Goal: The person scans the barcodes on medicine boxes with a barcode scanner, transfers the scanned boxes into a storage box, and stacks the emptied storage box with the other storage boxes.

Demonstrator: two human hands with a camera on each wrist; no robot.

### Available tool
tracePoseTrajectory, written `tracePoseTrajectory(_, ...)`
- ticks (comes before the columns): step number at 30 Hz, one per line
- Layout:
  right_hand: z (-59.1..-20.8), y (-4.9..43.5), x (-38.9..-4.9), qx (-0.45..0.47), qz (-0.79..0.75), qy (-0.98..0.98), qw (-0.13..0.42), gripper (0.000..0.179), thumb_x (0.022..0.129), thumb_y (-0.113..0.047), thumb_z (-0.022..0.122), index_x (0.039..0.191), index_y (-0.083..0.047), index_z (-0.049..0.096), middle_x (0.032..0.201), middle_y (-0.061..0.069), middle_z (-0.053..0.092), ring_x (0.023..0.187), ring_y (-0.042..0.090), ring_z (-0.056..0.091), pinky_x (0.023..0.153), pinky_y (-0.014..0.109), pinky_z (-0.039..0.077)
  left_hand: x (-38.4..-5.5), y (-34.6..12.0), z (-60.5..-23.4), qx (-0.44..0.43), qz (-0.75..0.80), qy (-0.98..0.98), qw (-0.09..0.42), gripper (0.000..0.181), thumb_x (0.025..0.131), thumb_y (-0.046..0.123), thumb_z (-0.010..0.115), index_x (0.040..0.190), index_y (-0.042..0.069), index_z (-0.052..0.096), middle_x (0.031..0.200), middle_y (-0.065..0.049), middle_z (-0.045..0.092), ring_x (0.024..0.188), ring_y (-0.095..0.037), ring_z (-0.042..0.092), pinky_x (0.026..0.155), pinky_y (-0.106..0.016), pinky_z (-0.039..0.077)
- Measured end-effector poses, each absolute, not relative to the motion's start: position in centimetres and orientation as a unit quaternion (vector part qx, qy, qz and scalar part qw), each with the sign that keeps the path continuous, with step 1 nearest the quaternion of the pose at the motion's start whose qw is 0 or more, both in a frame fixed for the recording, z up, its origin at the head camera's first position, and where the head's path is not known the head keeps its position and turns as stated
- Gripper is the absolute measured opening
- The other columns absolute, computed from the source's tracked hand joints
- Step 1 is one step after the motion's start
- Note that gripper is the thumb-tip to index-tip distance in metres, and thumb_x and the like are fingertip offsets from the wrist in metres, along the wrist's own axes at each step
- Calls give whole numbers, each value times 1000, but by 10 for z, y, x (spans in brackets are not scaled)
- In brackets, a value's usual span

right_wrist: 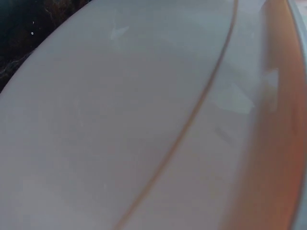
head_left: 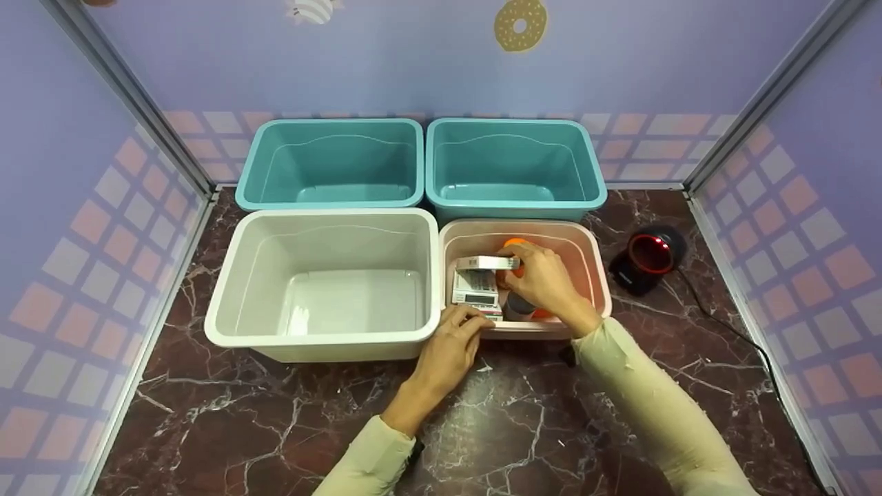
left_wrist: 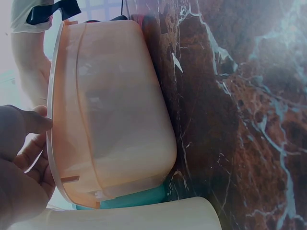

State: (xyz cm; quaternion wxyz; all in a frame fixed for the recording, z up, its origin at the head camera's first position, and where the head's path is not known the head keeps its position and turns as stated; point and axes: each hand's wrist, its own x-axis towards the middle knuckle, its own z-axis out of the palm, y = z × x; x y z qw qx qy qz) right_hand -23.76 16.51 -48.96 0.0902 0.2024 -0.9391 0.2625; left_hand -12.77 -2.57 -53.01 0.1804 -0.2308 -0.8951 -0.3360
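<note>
My right hand [head_left: 544, 275] reaches into the small pink bin [head_left: 594, 269] and pinches the right end of a flat white box [head_left: 488, 262]. Below that box lie other white boxes [head_left: 477, 284] with printed faces, along the bin's left side. Partly hidden by the right hand is an orange round thing [head_left: 513, 242]; a dark grey round thing [head_left: 518, 304] sits near the front wall. My left hand [head_left: 451, 344] holds the front left rim of the pink bin, fingers curled over it. From the left wrist, the bin's outer wall [left_wrist: 124, 105] shows beside the left fingers [left_wrist: 33, 151].
A larger white bin [head_left: 324, 339] stands to the left of the pink one. Two teal bins [head_left: 331, 204] are lined up behind. A black device with a red-lit ring [head_left: 651, 255] stands at the right, its cable [head_left: 730, 331] running along the marble-patterned table [head_left: 275, 427].
</note>
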Motion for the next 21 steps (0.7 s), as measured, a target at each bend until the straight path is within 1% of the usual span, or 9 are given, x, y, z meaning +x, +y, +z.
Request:
tracePoseTrajectory(3,-487,168,-237,204,270,-936,95,33,77,-9,72,110,-11,72,102,8,72,68,24,57,66,42,47,-128,-26,-530,-231,-337,-894,182,21,91,4,66,103,19,74,107,4,64,108,-15,58,95,-28,51)
tracePoseTrajectory(7,-483,171,-235,201,279,-934,98,34,77,-9,72,111,-11,72,107,9,73,70,26,57,67,43,47,-127,-26,-531,-230,-337,-895,179,22,90,3,66,103,19,74,108,4,65,109,-16,58,96,-28,51)
tracePoseTrajectory(12,-477,174,-235,190,289,-933,101,34,79,-10,72,113,-12,71,113,8,73,77,29,64,69,44,50,-127,-26,-531,-229,-337,-896,176,23,90,3,66,104,19,74,107,4,64,109,-15,58,96,-28,50)
tracePoseTrajectory(15,-474,176,-235,188,295,-931,108,35,79,-10,72,114,-13,72,110,8,74,77,28,66,68,41,52,-127,-26,-531,-228,-337,-896,178,22,90,3,66,103,19,74,107,4,64,108,-15,58,95,-27,50)
tracePoseTrajectory(18,-471,179,-234,188,299,-928,121,34,79,-11,73,113,-13,72,104,7,74,75,28,65,67,37,50,-127,-26,-531,-227,-339,-896,177,22,91,3,66,103,19,74,107,4,64,108,-15,58,95,-28,50)
tracePoseTrajectory(21,-468,182,-234,187,310,-923,127,33,79,-11,73,112,-11,72,102,7,74,75,28,64,67,34,47,-128,-26,-531,-225,-341,-897,171,22,91,4,65,104,19,74,108,4,64,108,-15,58,95,-27,51)
